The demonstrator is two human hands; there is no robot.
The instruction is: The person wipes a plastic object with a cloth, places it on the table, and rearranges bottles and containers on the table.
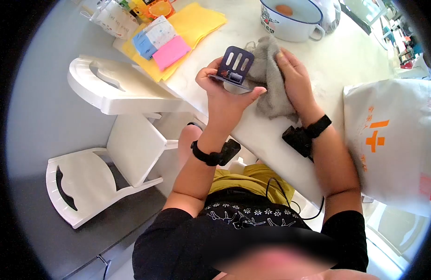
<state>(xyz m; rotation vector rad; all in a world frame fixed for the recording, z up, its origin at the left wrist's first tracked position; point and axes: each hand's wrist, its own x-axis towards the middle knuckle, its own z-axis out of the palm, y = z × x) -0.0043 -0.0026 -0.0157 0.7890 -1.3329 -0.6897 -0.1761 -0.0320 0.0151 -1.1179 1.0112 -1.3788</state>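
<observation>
My left hand (224,98) grips a dark blue folding stand (241,52), much like a phone stand, with several long slots in its raised plate. Its lower plate lies across my palm and the thumb stretches out to the right beside it. A grey cloth (278,88) is bunched in my right hand (295,77), the thumb pressed on its upper edge. Part of the cloth is close against the stand's right side; whether they touch I cannot tell. Both hands are above the white table (210,58).
Behind the hands stands a white enamel pot (290,28) with a blue rim. A yellow cloth (201,23) lies at the back left under a pink pad (171,52) and a blue-and-white packet (152,37). At right is a big white bag (397,140); white chairs (136,144) stand left.
</observation>
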